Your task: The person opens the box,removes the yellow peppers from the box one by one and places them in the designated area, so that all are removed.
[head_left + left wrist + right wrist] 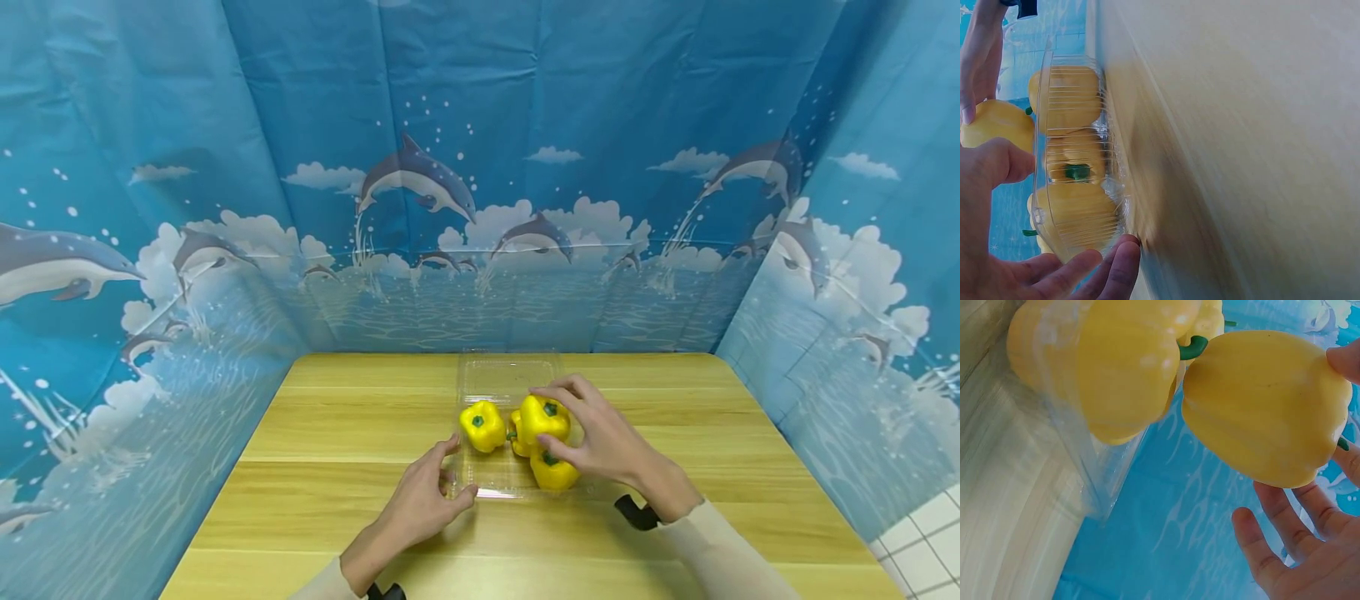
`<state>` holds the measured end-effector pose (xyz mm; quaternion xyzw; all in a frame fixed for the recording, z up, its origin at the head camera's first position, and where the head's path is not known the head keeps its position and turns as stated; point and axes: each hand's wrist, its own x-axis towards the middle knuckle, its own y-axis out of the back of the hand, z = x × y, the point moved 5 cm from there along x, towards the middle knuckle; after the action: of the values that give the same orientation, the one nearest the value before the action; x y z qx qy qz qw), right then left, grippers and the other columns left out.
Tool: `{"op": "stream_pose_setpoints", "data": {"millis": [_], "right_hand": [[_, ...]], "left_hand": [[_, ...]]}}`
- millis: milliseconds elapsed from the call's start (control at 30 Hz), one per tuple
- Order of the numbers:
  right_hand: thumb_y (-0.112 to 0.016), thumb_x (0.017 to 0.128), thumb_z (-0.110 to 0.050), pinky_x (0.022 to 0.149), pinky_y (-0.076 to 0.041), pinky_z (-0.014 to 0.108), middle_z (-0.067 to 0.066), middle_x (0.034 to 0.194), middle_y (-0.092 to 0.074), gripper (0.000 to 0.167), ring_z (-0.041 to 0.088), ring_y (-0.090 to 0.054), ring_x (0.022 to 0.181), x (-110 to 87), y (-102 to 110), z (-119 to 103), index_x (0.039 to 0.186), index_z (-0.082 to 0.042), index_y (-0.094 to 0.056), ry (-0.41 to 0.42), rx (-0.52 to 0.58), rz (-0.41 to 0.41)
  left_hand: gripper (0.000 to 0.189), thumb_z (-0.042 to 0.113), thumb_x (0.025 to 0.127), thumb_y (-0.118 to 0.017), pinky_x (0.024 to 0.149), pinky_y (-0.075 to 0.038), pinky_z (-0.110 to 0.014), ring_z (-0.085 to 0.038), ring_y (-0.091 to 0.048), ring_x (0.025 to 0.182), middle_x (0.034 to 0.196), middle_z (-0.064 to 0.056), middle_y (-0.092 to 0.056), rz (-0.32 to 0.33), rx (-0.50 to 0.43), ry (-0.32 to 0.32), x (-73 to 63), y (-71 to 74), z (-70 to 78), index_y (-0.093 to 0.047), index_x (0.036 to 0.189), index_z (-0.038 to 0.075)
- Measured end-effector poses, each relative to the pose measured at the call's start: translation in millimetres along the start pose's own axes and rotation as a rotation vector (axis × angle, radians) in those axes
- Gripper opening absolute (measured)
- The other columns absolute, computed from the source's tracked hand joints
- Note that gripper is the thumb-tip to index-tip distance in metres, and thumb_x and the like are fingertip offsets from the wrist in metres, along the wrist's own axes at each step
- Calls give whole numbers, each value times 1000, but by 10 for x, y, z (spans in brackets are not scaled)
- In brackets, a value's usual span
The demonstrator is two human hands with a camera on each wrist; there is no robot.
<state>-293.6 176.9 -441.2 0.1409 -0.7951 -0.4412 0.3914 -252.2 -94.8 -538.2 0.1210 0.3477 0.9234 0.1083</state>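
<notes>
My right hand [603,433] grips a yellow bell pepper [536,421] between thumb and fingers. In the right wrist view this bell pepper [1266,406] hangs beside the others, its green stem toward the palm. Below and around it, three more yellow bell peppers lie in a clear plastic container: one at the left [483,427], one at the front right [555,477], and one [516,435] partly hidden behind the held pepper. At the container's front left corner is my left hand [420,504], fingers spread apart from the thumb. In the left wrist view its fingertips lie along the container's ribbed wall [1075,94].
The container's clear lid [510,372] is folded back flat toward the table's far edge. Beneath everything is a light wooden table [337,483]. A blue curtain [480,308] printed with dolphins encloses the back and both sides.
</notes>
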Motion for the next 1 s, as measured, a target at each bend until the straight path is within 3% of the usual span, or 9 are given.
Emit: {"op": "stream_pose_setpoints", "data": {"millis": [433,1000], "right_hand": [[-70,91,-47,87,-52,42,-3,138,-46,62,13,-50,118,-79,75,172,148,-36,-47,-31,9,29],[-76,90,-39,89,-50,48,4,134,-49,64,22,-53,116,-199,214,415,147,-25,-51,-69,21,78]], "left_hand": [[82,41,90,-74,70,-54,-23,-16,-66,94,146,-10,-52,6,-6,-12,-18,3,40,-36,154,8],[81,42,90,-74,68,-53,-23,-13,-64,92,149,-7,-49,10,16,1,-38,-12,54,-37,154,9]]}}
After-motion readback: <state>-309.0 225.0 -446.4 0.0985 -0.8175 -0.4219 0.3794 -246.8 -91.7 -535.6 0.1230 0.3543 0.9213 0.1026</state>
